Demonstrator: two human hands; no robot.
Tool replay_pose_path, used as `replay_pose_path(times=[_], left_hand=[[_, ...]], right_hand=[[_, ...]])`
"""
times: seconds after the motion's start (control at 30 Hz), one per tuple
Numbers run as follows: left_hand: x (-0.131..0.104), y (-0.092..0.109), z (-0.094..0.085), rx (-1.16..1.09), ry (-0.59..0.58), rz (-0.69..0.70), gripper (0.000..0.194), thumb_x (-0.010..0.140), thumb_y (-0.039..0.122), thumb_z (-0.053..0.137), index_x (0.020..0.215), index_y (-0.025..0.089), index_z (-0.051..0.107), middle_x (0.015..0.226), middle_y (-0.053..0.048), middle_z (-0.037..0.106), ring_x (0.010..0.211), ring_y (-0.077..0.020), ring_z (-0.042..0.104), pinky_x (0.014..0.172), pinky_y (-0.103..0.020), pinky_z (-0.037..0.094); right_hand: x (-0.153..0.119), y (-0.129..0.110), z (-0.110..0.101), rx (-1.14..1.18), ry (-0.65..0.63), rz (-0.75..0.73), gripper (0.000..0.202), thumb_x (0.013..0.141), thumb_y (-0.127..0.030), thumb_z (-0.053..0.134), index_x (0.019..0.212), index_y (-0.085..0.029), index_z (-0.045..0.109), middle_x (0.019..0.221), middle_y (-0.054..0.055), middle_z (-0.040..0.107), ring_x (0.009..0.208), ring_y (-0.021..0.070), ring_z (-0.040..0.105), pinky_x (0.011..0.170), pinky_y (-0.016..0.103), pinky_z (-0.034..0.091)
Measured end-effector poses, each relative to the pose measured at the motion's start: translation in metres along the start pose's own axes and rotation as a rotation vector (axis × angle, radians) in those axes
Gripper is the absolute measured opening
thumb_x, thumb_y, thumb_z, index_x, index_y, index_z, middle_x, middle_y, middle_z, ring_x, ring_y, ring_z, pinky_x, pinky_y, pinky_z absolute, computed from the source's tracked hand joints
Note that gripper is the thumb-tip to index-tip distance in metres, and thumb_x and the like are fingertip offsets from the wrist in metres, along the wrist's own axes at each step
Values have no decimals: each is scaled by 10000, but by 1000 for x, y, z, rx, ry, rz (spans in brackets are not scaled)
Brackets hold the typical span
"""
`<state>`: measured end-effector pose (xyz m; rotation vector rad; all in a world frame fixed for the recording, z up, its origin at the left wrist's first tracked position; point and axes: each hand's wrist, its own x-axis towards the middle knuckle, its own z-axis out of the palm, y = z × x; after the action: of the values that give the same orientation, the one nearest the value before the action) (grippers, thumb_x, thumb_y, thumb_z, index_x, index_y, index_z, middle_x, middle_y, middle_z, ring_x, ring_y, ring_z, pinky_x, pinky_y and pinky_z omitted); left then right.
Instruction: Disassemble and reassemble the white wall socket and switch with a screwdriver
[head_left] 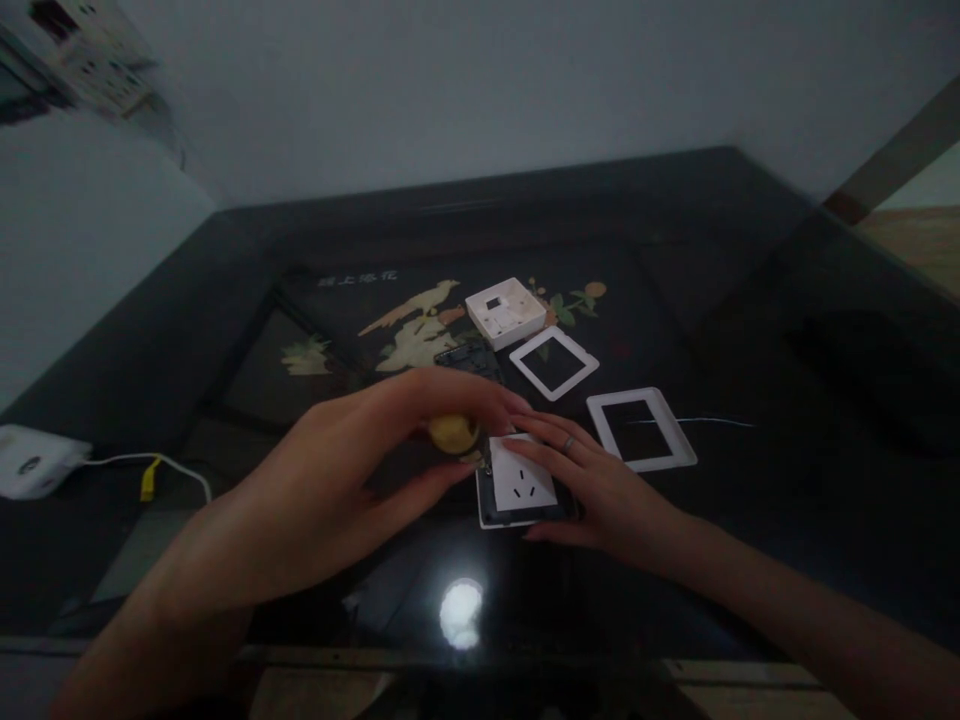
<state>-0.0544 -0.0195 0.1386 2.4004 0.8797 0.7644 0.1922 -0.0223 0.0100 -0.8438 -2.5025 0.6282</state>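
Observation:
A white socket panel [523,480] with three slots lies in a dark-backed square frame on the black table. My right hand [581,470], with a ring on one finger, rests over its upper right part, gripping its edges. My left hand [367,460] curls around a yellow object [454,433], like a tool handle, at the panel's left edge; its far end is hidden. Behind the hands are a white square box [506,312], a dark square part [471,358] partly covered by my left hand, and a white frame [555,393]. A second white frame [678,443] lies to the right.
The glossy black table [337,235] bears a bird and flower picture. At its left edge sits a white device [37,462] with a cable and yellow tag [149,480]. A pale wall [465,90] rises behind; white sockets [101,60] hang upper left.

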Motion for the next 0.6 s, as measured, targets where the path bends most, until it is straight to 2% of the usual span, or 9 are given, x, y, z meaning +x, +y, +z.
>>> replay_pose_path(times=[0.07, 0.17, 0.23, 0.33, 0.43, 0.5, 0.6], left_hand=[[-2, 0, 0, 27, -20, 22, 289, 905, 134, 637, 1162, 251, 574, 1135, 12, 695, 1094, -147, 674, 963, -213, 553], [-4, -2, 4, 67, 58, 23, 276, 875, 218, 713, 1124, 235, 595, 1062, 12, 705, 974, -139, 693, 884, -198, 569], [-5, -3, 5, 87, 101, -16, 274, 874, 217, 715, 1124, 239, 606, 1014, 26, 714, 895, -127, 698, 856, -194, 571], [-4, -3, 2, 69, 86, -70, 299, 901, 187, 665, 1179, 278, 605, 1077, 27, 707, 949, -150, 696, 873, -233, 572], [-2, -4, -2, 63, 86, -55, 333, 888, 296, 701, 1207, 286, 608, 1149, 9, 675, 1035, -184, 666, 916, -289, 566], [-2, -6, 0, 73, 165, -7, 336, 839, 346, 759, 1140, 254, 641, 1047, 15, 688, 956, -160, 667, 869, -268, 576], [-2, -10, 5, 69, 287, -8, 387, 810, 230, 793, 1162, 251, 635, 949, 45, 701, 848, -111, 690, 785, -215, 586]], right_hand=[[-1, 0, 0, -3, -6, 2, 819, 771, -380, 783, 1452, -147, 393, 1533, 185, 408, 1446, 311, 318, 1128, 528, 402], [-2, 0, 0, -9, -14, 4, 816, 774, -366, 782, 1454, -152, 386, 1541, 186, 395, 1451, 313, 310, 1123, 531, 407], [-3, 0, 0, -16, -15, 3, 821, 768, -360, 787, 1453, -149, 386, 1537, 192, 399, 1450, 319, 312, 1113, 534, 418], [-2, 0, -1, -25, -14, -8, 811, 766, -360, 789, 1441, -141, 397, 1534, 199, 403, 1450, 320, 314, 1112, 537, 418], [-2, 0, -2, -23, -17, -8, 794, 773, -349, 783, 1436, -134, 402, 1544, 200, 388, 1456, 312, 308, 1122, 533, 406], [-1, 0, -2, -24, -19, -8, 784, 779, -348, 779, 1433, -132, 406, 1544, 202, 388, 1457, 311, 308, 1123, 532, 405], [-2, 0, -2, -17, -14, -6, 783, 787, -364, 769, 1440, -135, 402, 1542, 202, 395, 1459, 314, 308, 1118, 536, 410]])
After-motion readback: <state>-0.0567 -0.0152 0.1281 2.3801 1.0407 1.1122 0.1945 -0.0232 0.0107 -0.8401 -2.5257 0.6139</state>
